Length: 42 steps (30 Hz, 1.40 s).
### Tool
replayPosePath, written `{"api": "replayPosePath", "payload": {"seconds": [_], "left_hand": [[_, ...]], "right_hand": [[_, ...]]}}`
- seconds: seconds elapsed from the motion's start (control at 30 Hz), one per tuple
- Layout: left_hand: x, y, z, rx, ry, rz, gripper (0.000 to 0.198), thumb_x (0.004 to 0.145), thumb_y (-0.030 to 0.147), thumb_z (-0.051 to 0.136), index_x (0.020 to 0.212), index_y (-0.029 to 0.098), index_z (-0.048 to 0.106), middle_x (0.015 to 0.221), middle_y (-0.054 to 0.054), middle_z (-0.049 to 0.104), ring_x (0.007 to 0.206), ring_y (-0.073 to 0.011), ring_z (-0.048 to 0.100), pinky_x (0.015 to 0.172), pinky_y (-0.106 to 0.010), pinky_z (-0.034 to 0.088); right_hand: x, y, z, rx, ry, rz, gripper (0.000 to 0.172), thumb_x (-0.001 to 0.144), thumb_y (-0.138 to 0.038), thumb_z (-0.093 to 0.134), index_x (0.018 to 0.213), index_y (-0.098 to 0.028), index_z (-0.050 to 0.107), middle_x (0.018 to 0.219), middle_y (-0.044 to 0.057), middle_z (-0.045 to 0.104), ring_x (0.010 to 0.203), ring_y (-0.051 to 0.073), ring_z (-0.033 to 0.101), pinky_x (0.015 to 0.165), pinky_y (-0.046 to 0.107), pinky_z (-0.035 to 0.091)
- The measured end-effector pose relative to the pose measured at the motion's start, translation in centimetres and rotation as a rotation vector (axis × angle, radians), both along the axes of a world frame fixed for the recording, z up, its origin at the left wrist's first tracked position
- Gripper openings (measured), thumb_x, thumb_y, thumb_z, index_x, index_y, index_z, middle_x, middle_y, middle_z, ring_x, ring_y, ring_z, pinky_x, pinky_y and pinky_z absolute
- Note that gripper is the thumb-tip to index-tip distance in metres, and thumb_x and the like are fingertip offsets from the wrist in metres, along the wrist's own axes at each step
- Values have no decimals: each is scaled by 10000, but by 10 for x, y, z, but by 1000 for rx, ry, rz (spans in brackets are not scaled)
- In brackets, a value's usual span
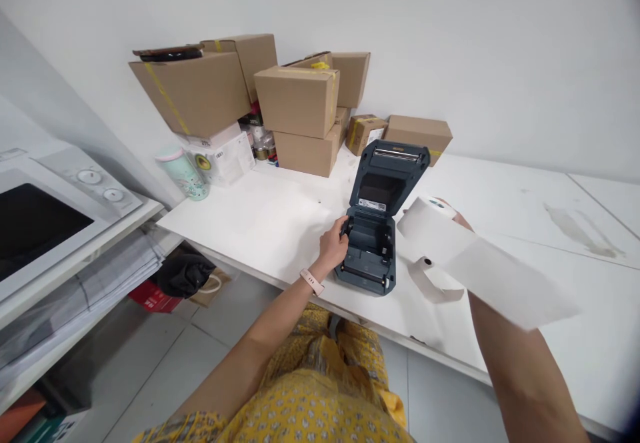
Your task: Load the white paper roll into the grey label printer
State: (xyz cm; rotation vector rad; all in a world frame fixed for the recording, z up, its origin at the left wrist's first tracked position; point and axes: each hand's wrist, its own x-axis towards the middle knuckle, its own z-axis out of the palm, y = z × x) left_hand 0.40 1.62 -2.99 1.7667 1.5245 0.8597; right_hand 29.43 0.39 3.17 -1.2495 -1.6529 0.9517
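A dark label printer stands on the white table with its lid raised and its inner bay exposed. My left hand grips the printer's left edge, fingers curled over the rim of the base. To the right of the printer, my right hand holds a white roll of label paper, which hides most of the fingers. A long loose strip trails from the roll toward the lower right, over my forearm. Below the roll, a small dark core with a curled paper strip lies on the table.
Cardboard boxes are stacked along the wall, with smaller ones behind the printer. A mint tumbler and a white box stand at the table's left end. A microwave sits on a shelf at far left. The table's front edge runs before me.
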Motion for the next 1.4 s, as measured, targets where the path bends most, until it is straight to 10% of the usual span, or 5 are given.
{"api": "replayPosePath", "payload": {"seconds": [0.23,0.67,0.97,1.13,1.4], "left_hand": [[-1,-2,3,-24,8,-11,615,867,146,439,1467,282,425,1212,-32,713,1113,-258,665,1018,-427,467],[-1,-2,0,-24,-43,3,589,870,124,453,1434,295,465,1283,-24,694,1179,-229,649,1032,-375,467],[-1,-2,-1,-12,-53,4,557,865,130,464,1399,285,502,1287,-20,692,1204,-227,640,1037,-366,471],[-1,0,-4,-11,-66,17,536,864,133,471,1373,292,526,1287,-3,694,1190,-221,650,1051,-369,467],[-1,-2,-3,3,-100,22,512,868,131,470,1354,272,545,1332,-14,670,1230,-211,627,1073,-360,463]], "right_hand": [[-84,13,38,-105,-404,191,638,664,-455,757,1235,-233,577,1179,67,693,1071,289,648,900,378,517],[-120,55,0,-132,-1070,275,752,716,-528,739,1362,-205,533,1365,122,617,1239,336,586,983,406,482],[-119,50,-17,-56,-1038,218,738,760,-482,745,1390,-149,553,1354,193,616,1249,385,583,1015,480,486],[-118,16,-14,188,-772,143,385,976,-315,459,1270,-165,658,1340,129,646,1255,259,594,1076,396,465],[-123,-39,-45,310,-569,239,406,1018,-320,388,1274,-203,681,1319,89,682,1215,232,652,1045,400,535]]}}
